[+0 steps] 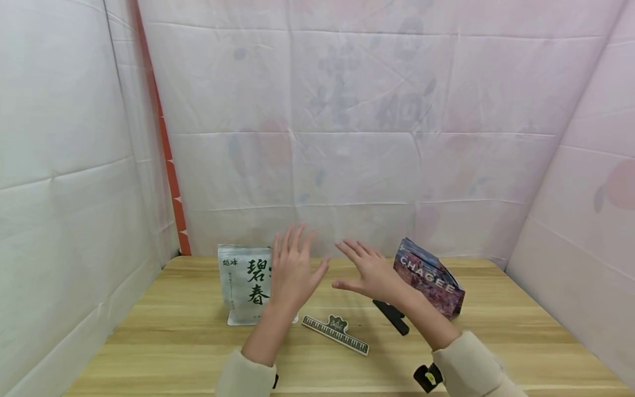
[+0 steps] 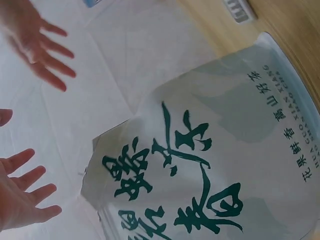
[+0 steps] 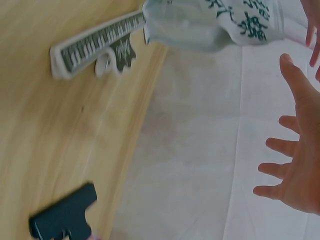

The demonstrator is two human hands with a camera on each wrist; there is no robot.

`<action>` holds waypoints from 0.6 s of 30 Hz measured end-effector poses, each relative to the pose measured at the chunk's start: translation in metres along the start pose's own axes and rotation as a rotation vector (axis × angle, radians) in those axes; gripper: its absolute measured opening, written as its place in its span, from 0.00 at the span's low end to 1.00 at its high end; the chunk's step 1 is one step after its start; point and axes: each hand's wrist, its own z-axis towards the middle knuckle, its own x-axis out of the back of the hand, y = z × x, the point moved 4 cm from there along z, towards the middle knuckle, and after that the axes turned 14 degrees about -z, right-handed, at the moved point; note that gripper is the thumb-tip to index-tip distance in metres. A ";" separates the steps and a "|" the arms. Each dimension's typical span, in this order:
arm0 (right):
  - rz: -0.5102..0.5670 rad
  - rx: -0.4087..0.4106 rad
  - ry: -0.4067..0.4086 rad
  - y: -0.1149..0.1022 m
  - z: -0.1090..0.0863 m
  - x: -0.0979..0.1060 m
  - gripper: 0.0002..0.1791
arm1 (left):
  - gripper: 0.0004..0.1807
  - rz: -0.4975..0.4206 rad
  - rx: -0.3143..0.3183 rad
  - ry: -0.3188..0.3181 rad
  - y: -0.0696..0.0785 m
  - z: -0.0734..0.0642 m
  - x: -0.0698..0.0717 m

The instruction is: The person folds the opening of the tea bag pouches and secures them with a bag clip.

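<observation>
Both hands hover over the table with fingers spread and nothing held. In the head view my left hand [image 1: 294, 273] overlaps the right side of a pale green tea bag [image 1: 243, 286] with dark green characters, which stands upright. My right hand [image 1: 369, 274] is raised left of a purple-blue bag [image 1: 430, 278] marked CHAGEE, which leans to one side. A piano-keyboard patterned clip [image 1: 335, 333] lies on the table between and in front of the hands. A black clip [image 1: 392, 317] lies under the right forearm, partly hidden by it.
The wooden table [image 1: 198, 353] is walled by white printed sheeting [image 1: 357, 110] at the back and both sides. A red strip [image 1: 166, 149] runs down the back left corner. Both wrists carry dark straps below beige sleeves [image 1: 473, 364].
</observation>
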 end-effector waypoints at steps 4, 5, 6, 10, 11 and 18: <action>0.086 0.007 0.016 -0.014 0.005 -0.005 0.46 | 0.27 -0.032 0.062 0.022 -0.006 -0.003 0.014; 0.109 0.003 0.018 -0.016 0.007 -0.006 0.46 | 0.26 -0.046 0.076 0.034 -0.008 -0.004 0.017; 0.129 -0.005 0.020 -0.019 0.008 -0.008 0.45 | 0.25 -0.065 0.089 0.045 -0.010 -0.005 0.021; 0.205 -0.031 0.042 -0.031 0.013 -0.015 0.42 | 0.20 -0.142 0.132 0.115 -0.020 -0.011 0.034; 0.225 -0.042 0.043 -0.033 0.013 -0.018 0.41 | 0.19 -0.159 0.139 0.135 -0.023 -0.013 0.037; 0.341 -0.127 0.063 -0.050 0.017 -0.040 0.35 | 0.16 -0.193 0.198 0.218 -0.041 -0.020 0.055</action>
